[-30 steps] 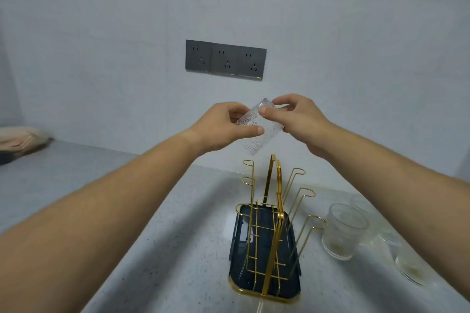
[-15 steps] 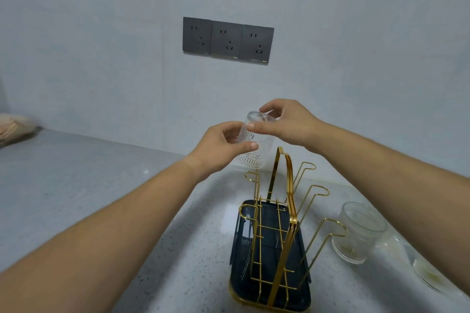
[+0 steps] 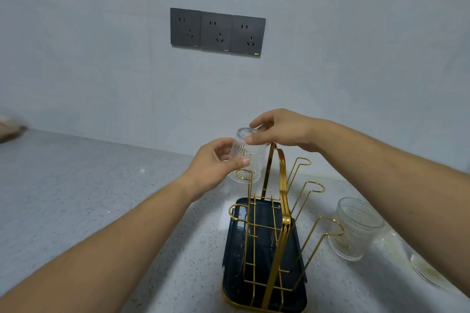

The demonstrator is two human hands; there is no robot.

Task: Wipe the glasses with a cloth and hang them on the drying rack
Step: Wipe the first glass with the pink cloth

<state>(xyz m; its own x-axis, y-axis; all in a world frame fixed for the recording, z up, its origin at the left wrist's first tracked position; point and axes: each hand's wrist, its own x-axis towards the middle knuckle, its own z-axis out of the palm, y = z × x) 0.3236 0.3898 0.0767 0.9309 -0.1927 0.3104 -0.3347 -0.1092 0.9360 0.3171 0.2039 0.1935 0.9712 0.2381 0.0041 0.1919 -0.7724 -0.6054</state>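
At frame centre, both hands are holding the ribbed glass (image 3: 245, 157) upside down: left hand (image 3: 216, 168) clamping its side, right hand (image 3: 282, 129) pinching its base. It is hovering over the gold rack's (image 3: 279, 211) far-left prong (image 3: 244, 175); keeping the mouth centred on that loop should be helping it seat cleanly.

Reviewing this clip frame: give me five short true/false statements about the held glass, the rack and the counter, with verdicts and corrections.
1. Both hands hold the ribbed glass. True: the left hand grips its side, the right hand its top end.
2. The held glass is mouth up. False: its mouth faces down, at a gold prong of the drying rack.
3. Another glass stands on the counter right of the rack. True.
4. A cloth is wrapped around the held glass. False: bare fingers only.
5. Glasses already hang on the rack's right-side prongs. False: those prongs are bare.
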